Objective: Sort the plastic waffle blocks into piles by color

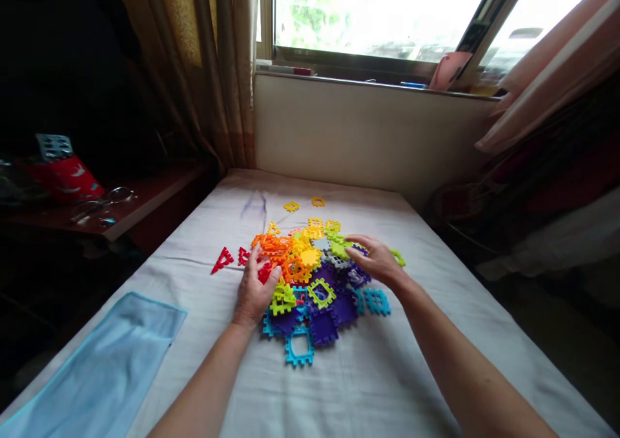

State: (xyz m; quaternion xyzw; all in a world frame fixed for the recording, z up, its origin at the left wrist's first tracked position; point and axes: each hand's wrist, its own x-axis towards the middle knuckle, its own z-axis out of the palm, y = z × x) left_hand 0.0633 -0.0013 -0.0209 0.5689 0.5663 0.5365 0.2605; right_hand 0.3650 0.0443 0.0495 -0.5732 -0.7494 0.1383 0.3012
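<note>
A heap of interlocking plastic tiles point(325, 275), orange, yellow, lime green, purple and blue, lies on a pale sheet point(349, 393) between both hands. The left hand point(255, 291) is half open, cupped against its red and orange side; the right hand point(375, 260) curves loosely over lime-green pieces, though whether it grips one I cannot tell. A red triangular tile point(223, 260) lies just left, a light-blue cloth point(116, 367) nearer the viewer, eyeglasses point(119, 195) on a side shelf point(140, 212).
</note>
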